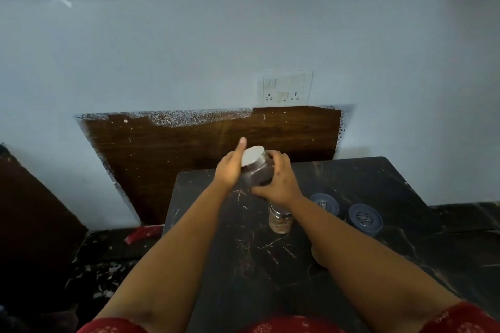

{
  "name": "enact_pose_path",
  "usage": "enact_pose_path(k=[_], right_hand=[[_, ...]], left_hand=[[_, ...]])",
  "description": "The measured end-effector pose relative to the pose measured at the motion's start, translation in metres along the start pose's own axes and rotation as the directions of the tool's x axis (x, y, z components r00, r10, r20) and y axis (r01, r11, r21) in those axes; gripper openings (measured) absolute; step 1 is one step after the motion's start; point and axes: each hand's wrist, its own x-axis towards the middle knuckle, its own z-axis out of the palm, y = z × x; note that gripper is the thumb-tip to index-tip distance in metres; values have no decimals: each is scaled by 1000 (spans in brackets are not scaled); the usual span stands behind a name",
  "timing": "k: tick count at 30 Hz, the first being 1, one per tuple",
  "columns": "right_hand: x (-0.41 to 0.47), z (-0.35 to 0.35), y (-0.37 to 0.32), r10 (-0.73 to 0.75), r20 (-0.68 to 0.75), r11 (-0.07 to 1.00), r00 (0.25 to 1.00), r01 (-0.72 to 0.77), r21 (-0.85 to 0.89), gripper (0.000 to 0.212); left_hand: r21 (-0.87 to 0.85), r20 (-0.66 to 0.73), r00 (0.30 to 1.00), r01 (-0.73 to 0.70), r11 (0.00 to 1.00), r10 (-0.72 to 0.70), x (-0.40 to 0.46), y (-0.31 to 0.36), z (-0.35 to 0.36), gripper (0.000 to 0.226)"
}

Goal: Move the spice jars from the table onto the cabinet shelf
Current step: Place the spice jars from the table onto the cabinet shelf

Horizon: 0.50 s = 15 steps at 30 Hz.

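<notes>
Both hands hold a dark-filled spice jar (257, 170) tilted in the air above the table's (216, 224) far edge: the left hand (230, 167) cups its side, thumb up, and the right hand's (278, 178) fingers curl round it. A second jar (280, 220) stands beneath the right wrist, two blue-lidded tubs (364, 219) near the right edge, with bare tabletop to the left.

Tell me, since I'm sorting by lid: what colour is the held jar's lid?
Silver metal lid, seen best in the head view.

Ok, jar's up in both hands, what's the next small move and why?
Probably carry the jar off toward the shelf, which isn't in view. Both the left hand and right hand already grip it clear of the table, and three more jars still wait there.
</notes>
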Motion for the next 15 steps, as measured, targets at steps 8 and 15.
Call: enact_pose_path(k=[8,15], right_hand=[[31,-8,-22,331,140,774,933,-353,525,70],[26,-13,-15,354,141,780,925,-375,502,93]], left_hand=[[-610,425,904,323,723,-46,-7,-7,16,63],[-550,387,922,209,808,25,-3,5,14,65]])
